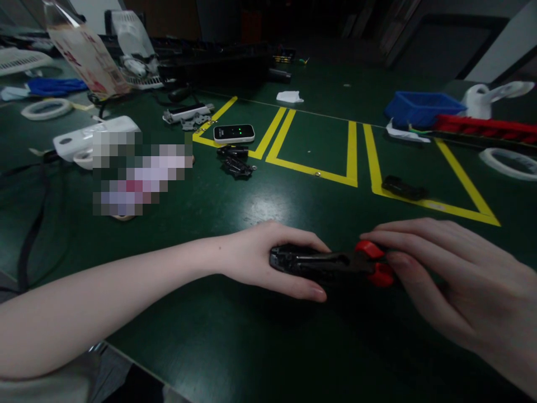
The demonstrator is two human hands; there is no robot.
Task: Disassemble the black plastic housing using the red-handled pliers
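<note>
My left hand (268, 260) wraps round a long black plastic part (323, 264), thumb on the near side and fingers on the far side. At the right end of this part sits a red piece (369, 250) with a dark gap in its middle. My right hand (453, 280) has thumb and forefinger pinched together at the red piece's right side. A dark bit shows between the red piece and those fingertips; I cannot make out what it is. The black part is held low over the green table (201, 341), in front of the yellow tape marks.
Beyond my hands lie a white-edged device (234, 133) with green lights, black parts (235, 162) and a black piece (403, 188) on yellow tape. A blurred phone-like object (146, 179) and white device (98, 137) lie left. Back right are a blue bin (423, 109) and tape roll (509, 164).
</note>
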